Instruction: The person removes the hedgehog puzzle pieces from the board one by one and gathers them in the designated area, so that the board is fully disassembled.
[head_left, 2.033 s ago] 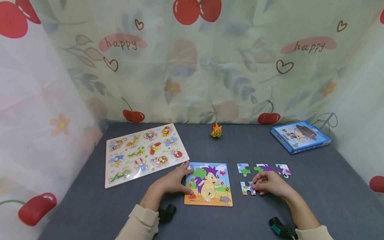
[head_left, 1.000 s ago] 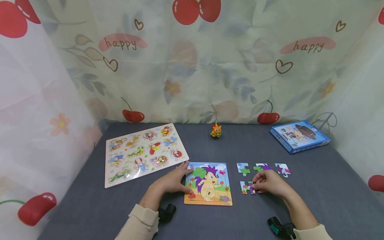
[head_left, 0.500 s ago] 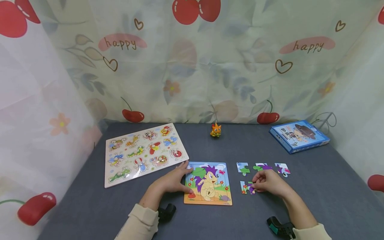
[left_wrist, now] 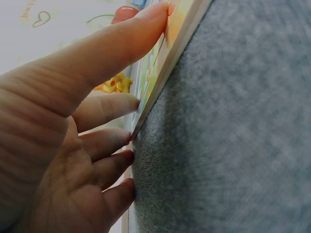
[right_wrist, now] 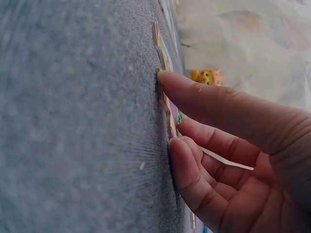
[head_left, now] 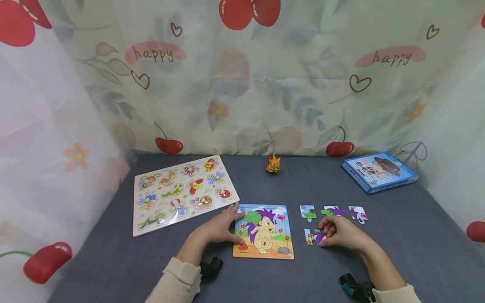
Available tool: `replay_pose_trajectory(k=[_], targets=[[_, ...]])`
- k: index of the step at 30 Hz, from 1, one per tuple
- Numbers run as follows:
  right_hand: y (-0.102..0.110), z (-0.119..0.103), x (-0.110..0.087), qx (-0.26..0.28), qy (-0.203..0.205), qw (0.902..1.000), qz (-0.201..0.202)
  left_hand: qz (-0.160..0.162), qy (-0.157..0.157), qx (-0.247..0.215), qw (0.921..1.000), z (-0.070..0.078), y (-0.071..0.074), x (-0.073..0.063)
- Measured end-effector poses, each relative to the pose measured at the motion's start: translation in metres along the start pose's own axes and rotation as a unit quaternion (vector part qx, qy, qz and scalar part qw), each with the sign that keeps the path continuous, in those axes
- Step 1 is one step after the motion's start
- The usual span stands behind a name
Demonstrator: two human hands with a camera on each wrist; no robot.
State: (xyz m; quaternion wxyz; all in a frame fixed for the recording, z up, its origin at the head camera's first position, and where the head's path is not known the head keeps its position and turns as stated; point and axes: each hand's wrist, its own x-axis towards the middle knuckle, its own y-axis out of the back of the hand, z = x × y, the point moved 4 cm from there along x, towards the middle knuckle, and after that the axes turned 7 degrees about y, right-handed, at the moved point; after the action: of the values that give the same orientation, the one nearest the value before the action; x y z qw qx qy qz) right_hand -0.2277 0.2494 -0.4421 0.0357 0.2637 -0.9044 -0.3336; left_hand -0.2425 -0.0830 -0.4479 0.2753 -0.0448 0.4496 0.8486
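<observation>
A square hedgehog jigsaw puzzle (head_left: 264,231) lies flat on the dark table. My left hand (head_left: 217,227) rests at its left side, with the thumb (left_wrist: 141,29) on its face and the forefinger at its upper left edge. To the right of it lies a jigsaw piece with red flowers and purple (head_left: 309,237). My right hand (head_left: 342,232) pinches its right part, thumb (right_wrist: 180,85) at the near edge and curled fingers at the far side. Further jigsaw pieces lie behind: a green-blue one (head_left: 307,211), a partly hidden purple one (head_left: 335,210) and a pink-blue one (head_left: 358,213).
A wooden insect peg puzzle board (head_left: 178,202) lies at the left, its corner close to the hedgehog puzzle. An orange toy figure (head_left: 273,164) stands at the back. At the back right are a blue box (head_left: 380,172) and a thin wire stand (head_left: 414,151). Cloth walls enclose the table.
My right thumb has moved to the near edge of the flower-and-purple jigsaw piece, apart from the forefinger. My left hand and the hedgehog puzzle stay in place.
</observation>
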Motion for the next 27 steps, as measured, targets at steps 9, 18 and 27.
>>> replay_pose_trajectory(k=[9, 18, 27], targets=[[-0.0013, -0.002, 0.0007, -0.005, 0.003, 1.0, -0.003, 0.002, -0.003, -0.007, 1.0, -0.0001, 0.0003, -0.0017], [0.0002, -0.0035, 0.0015, -0.017, 0.023, 0.9996, -0.008, 0.001, -0.002, -0.004, 1.0, 0.0008, 0.0014, -0.0015], [0.0041, -0.0061, 0.0002, -0.026, 0.018, 0.9995, -0.002, 0.005, -0.013, 0.018, 0.9997, 0.0042, -0.0009, -0.0055]])
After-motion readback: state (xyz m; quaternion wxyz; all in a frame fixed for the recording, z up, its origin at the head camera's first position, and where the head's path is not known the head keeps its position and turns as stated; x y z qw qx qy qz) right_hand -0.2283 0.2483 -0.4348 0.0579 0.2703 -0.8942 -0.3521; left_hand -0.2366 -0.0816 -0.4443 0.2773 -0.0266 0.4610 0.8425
